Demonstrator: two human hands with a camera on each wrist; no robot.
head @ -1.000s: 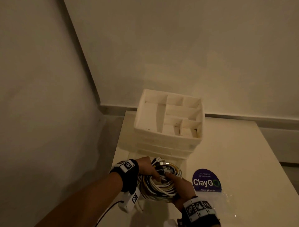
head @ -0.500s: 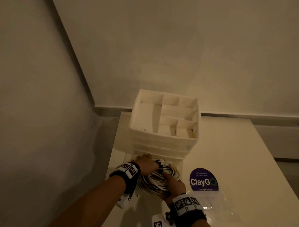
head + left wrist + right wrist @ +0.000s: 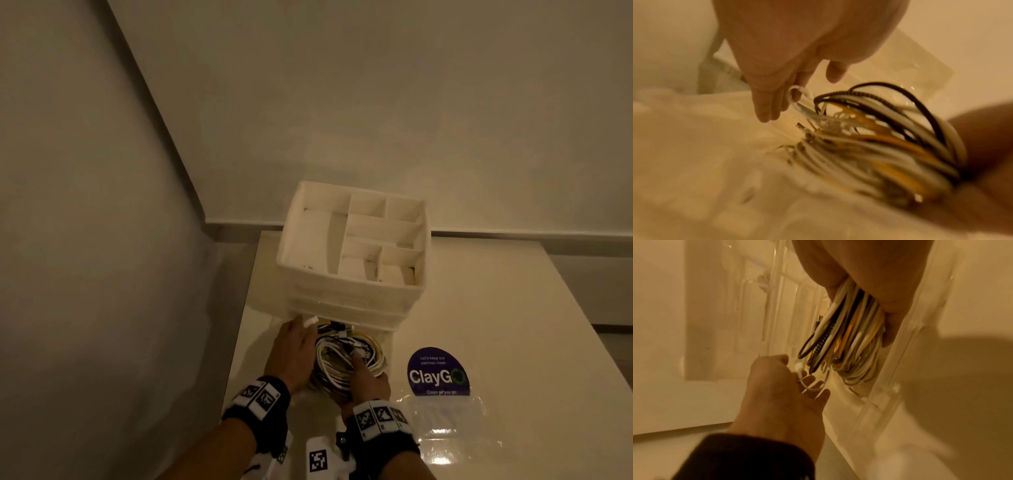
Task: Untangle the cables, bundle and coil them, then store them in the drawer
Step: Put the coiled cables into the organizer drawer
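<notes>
A: Starting on the left, our left hand [image 3: 294, 346] lies beside the coil with its fingers nearly straight; a loose white cable end [image 3: 807, 382] loops across the fingertips [image 3: 768, 112], and we cannot tell whether it is pinched or only resting there.

B: And the cable coil [image 3: 346, 363] itself, white, yellow and black strands together, sits low in the pulled-out bottom drawer [image 3: 890, 378] of the white organiser [image 3: 352, 253], right at its front.

A: Our right hand [image 3: 366, 377] has its fingers curled round the near side of the bundle, thumb pressing on top.

B: What worries us?

A: That stray end. If we let go with the loop over our fingers, it probably drags strands out and the coil springs open.

B: Plugs sticking up could also catch the drawer above when we push it shut.

A: And the counter [image 3: 513, 308] carries a slick plastic bag [image 3: 452, 425] beside our right wrist; it may slide.
</notes>
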